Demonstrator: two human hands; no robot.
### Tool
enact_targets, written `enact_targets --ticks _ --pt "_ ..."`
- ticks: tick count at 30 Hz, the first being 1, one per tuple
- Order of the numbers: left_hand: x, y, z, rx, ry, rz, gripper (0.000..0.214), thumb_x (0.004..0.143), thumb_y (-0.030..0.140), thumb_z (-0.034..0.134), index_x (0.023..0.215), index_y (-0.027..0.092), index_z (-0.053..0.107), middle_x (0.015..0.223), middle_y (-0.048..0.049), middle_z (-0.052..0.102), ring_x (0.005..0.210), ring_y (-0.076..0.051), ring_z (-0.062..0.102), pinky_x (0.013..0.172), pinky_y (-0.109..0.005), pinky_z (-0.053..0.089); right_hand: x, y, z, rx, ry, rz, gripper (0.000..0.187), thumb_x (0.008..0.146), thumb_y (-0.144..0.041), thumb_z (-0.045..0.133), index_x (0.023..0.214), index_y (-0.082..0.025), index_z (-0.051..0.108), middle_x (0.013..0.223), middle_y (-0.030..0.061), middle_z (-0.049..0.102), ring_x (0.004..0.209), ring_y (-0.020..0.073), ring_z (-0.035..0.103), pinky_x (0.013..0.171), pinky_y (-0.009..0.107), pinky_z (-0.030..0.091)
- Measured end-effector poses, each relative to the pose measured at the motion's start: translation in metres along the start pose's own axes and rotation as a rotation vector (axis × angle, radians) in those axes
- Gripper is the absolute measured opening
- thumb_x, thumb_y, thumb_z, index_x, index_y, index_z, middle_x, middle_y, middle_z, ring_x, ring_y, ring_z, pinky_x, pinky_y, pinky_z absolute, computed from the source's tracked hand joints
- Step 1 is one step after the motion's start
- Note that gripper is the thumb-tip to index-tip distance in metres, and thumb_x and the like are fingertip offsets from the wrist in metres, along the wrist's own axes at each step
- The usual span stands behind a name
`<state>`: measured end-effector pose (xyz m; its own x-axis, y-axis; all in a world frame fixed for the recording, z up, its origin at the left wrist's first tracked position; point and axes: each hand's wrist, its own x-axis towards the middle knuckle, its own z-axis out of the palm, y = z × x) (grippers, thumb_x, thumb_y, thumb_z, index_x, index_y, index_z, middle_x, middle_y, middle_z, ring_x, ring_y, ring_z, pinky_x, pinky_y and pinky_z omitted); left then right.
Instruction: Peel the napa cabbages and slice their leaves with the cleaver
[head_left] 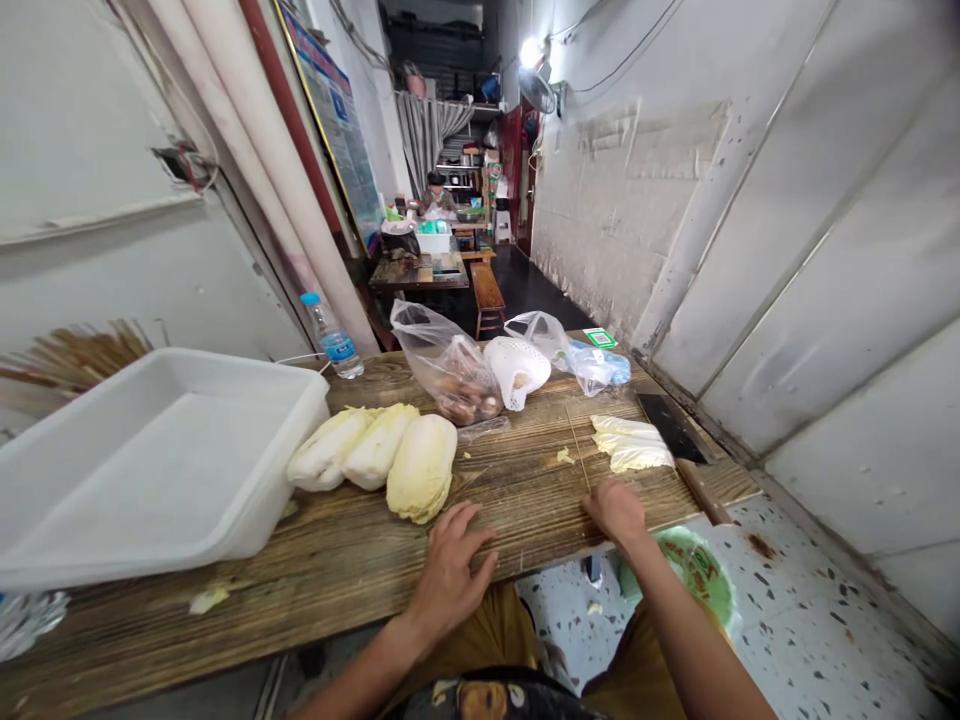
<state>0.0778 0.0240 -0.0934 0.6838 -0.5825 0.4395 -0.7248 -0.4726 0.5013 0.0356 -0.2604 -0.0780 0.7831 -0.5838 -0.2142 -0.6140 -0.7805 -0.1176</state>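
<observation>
My left hand (450,565) lies flat on the wooden table (352,560) with fingers spread, just in front of the nearest of three pale cabbage pieces (421,467). My right hand (616,510) rests at the table's front edge, fingers curled down onto the wood, holding nothing I can see. Just beyond it lie cut cabbage leaves (630,445). A cleaver (684,440) with a dark blade and wooden handle lies to the right of those leaves, apart from my hand.
A large white plastic tub (150,460) fills the table's left. A bag of brown mushrooms (454,375), a white mesh cover (516,370), another plastic bag (592,365) and a water bottle (334,338) stand at the back. A green bowl (697,570) sits on the floor below.
</observation>
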Motion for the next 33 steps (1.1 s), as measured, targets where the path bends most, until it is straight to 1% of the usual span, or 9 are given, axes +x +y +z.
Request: enact_targets --ticks 3,6,10,14,17,19,24,29,33 --pt "-0.002 -0.003 0.002 -0.174 -0.132 -0.156 0.021 0.084 0.027 0.055 0.094 0.02 0.073 0.121 -0.0116 0.065 0.116 -0.028 0.058 0.099 -0.047 0.048 -0.008 0.004 -0.005 0.074 -0.013 0.001 0.026 0.085 -0.025 0.052 0.09 -0.009 0.072 0.097 0.0208 0.073 0.093 0.0278 0.07 0.074 0.031 0.048" --pt "0.011 0.003 0.015 -0.409 -0.354 -0.334 0.03 0.084 0.032 0.054 0.102 0.016 0.072 0.105 -0.0112 0.071 0.089 -0.021 0.067 0.079 -0.035 0.055 -0.02 0.003 -0.007 0.16 -0.019 -0.013 0.023 0.086 -0.025 0.051 0.082 -0.014 0.071 0.089 0.013 0.074 0.088 0.0228 0.07 0.073 0.027 0.045" --pt "0.039 0.018 0.043 -0.579 -0.519 -0.406 0.044 0.081 0.034 0.055 0.113 0.007 0.068 0.091 -0.0115 0.072 0.075 -0.019 0.066 0.067 -0.029 0.052 -0.032 -0.001 -0.007 0.284 -0.042 -0.004 0.019 0.084 -0.02 0.052 0.072 -0.016 0.067 0.072 0.007 0.072 0.072 0.0165 0.068 0.064 0.022 0.042" --pt "0.062 0.036 0.066 -0.628 -0.582 -0.396 0.046 0.084 0.039 0.053 0.116 0.008 0.065 0.08 -0.0062 0.069 0.059 -0.014 0.062 0.056 -0.024 0.046 -0.045 -0.002 -0.012 0.445 -0.099 -0.019 0.017 0.082 -0.02 0.053 0.069 -0.017 0.063 0.058 0.0 0.066 0.054 0.0121 0.063 0.054 0.019 0.04" --pt "0.075 0.049 0.077 -0.688 -0.624 -0.432 0.036 0.09 0.041 0.047 0.093 0.012 0.066 0.063 0.0008 0.06 0.044 -0.009 0.049 0.045 -0.021 0.035 -0.06 -0.002 -0.013 0.547 -0.121 -0.055 0.018 0.081 -0.022 0.05 0.066 -0.019 0.06 0.051 -0.0033 0.062 0.047 0.0116 0.06 0.049 0.019 0.04" --pt "0.082 0.059 0.085 -0.731 -0.634 -0.506 0.03 0.091 0.037 0.046 0.079 0.014 0.061 0.057 0.0033 0.054 0.041 -0.007 0.043 0.042 -0.02 0.03 -0.067 0.0 -0.01 0.585 -0.117 -0.079 0.019 0.08 -0.024 0.048 0.064 -0.02 0.058 0.053 -0.0026 0.063 0.048 0.012 0.06 0.049 0.019 0.04" --pt "0.106 0.078 0.105 -0.761 -0.692 -0.663 0.024 0.09 0.027 0.049 0.072 0.014 0.057 0.053 0.0042 0.051 0.038 -0.006 0.042 0.041 -0.019 0.029 -0.06 0.017 0.006 0.692 -0.04 -0.058 0.029 0.074 -0.045 0.047 0.071 -0.021 0.065 0.064 0.0028 0.069 0.05 0.0174 0.062 0.052 0.027 0.045" --pt "0.161 0.074 0.125 -0.682 -0.683 -0.797 0.031 0.095 0.022 0.04 0.076 0.011 0.06 0.052 0.002 0.052 0.039 -0.007 0.046 0.043 -0.019 0.033 -0.04 0.042 0.021 0.681 0.105 -0.072 0.046 0.072 -0.063 0.048 0.08 -0.024 0.069 0.075 0.0059 0.074 0.069 0.0241 0.069 0.064 0.033 0.051" --pt "0.204 0.062 0.138 -0.501 -0.668 -0.806 0.046 0.099 0.029 0.035 0.077 0.007 0.068 0.053 -0.0037 0.057 0.038 -0.008 0.044 0.046 -0.022 0.037 -0.045 0.065 0.036 0.668 0.164 -0.087 0.046 0.075 -0.065 0.048 0.078 -0.024 0.068 0.07 0.0046 0.072 0.063 0.022 0.068 0.06 0.031 0.053"
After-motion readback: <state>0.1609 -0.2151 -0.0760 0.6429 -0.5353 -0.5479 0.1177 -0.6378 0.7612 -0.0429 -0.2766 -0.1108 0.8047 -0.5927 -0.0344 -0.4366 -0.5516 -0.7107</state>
